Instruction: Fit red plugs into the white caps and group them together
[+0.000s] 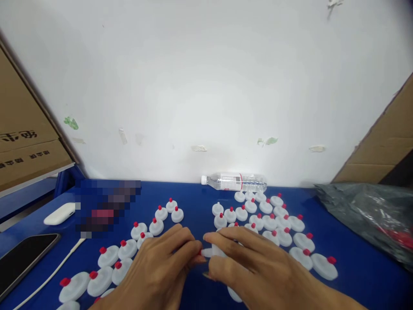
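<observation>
In the head view, your left hand (164, 260) pinches a red cap (201, 252) at the nozzle of a white lid (218, 250) grasped by your right hand (258, 262). You appear to be working cap against nozzle (how well they're seated is hidden), which calls for steady alignment. Similar lids (256, 221) dot the blue table (196, 200) before a white wall (206, 86); cardboard (371, 148) flanks both sides.

The right hand (258, 262) hides most of its cap (217, 249), and the left hand (164, 260) nearly all of the red tip (200, 252). Picture edges cut off the phone (27, 263) and bag (358, 215). Pixelation obscures an item (111, 209) beyond the cable (58, 269).
</observation>
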The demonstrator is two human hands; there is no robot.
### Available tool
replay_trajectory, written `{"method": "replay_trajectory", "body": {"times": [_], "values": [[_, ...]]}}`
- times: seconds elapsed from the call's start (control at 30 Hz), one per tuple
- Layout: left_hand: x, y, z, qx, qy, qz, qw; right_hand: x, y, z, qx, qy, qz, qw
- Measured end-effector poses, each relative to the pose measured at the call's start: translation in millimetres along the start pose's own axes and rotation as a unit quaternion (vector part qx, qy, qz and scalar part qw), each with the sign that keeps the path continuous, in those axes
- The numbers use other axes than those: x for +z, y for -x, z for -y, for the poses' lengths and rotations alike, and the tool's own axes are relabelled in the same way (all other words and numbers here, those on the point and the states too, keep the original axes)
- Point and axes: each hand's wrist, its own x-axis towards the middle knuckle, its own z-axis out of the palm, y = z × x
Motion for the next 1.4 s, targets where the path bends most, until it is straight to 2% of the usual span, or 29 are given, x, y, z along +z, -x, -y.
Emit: {"method": "replay_trajectory", "body": {"times": [0.1, 0.2, 0.27, 0.33, 0.4, 0.47, 0.6, 0.77, 0.87, 0.97, 1.07, 1.13, 1.2, 1.27, 1.4], "values": [[-0.4, -0.1, 7.2, 0.01, -0.022, 0.012, 1.0, 0.2, -1.6, -3.0, -0.004, -0.014, 0.041, 0.999], [-9.0, -1.3, 20.2, -0.012, -0.09, 0.028, 0.995, -2.4, 0.8, -16.9, 0.008, 0.004, 0.094, 0.995], [-18.8, -3.7, 30.7, -0.041, -0.198, 0.074, 0.976, -5.6, 3.3, -32.9, 0.048, 0.018, 0.109, 0.993], [-28.7, -6.4, 40.0, -0.064, -0.299, 0.159, 0.939, -9.3, 5.5, -51.6, 0.118, 0.025, 0.114, 0.986], [-35.0, -7.7, 46.6, -0.084, -0.345, 0.226, 0.907, -12.5, 7.6, -69.5, 0.169, 0.031, 0.122, 0.977], [-35.8, -6.5, 50.3, -0.101, -0.348, 0.257, 0.896, -14.0, 10.8, -83.8, 0.194, 0.013, 0.142, 0.971], [-27.6, -0.6, 51.5, -0.126, -0.332, 0.279, 0.892, -8.0, 21.9, -99.6, 0.208, -0.023, 0.202, 0.957], [-25.0, -2.4, 46.4, -0.176, -0.294, 0.33, 0.88, 2.2, 30.2, -102.6, 0.231, -0.029, 0.286, 0.93], [-25.3, -5.7, 44.4, -0.181, -0.287, 0.364, 0.867, 3.6, 29.9, -101.1, 0.24, -0.042, 0.322, 0.915], [-22.4, -5.5, 44.6, -0.174, -0.293, 0.381, 0.859, 1.2, 27.6, -102.3, 0.227, -0.036, 0.31, 0.922], [-18.4, -2.7, 45.7, -0.159, -0.3, 0.374, 0.863, -8.0, 23.4, -109.9, 0.2, 0.006, 0.233, 0.952], [-16.3, -0.4, 46.8, -0.146, -0.303, 0.362, 0.869, -17.2, 22.4, -119.0, 0.207, 0.057, 0.189, 0.958], [-15.1, 1.7, 48.2, -0.137, -0.309, 0.342, 0.877, -26.1, 25.4, -130.3, 0.233, 0.113, 0.185, 0.948], [-14.7, 2.4, 49.3, -0.135, -0.31, 0.317, 0.886, -31.7, 32.3, -141.8, 0.261, 0.157, 0.208, 0.93], [-16.5, -1.7, 46.1, -0.119, -0.3, 0.248, 0.913, -29.8, 47.4, -158.8, 0.308, 0.175, 0.253, 0.9]]}}
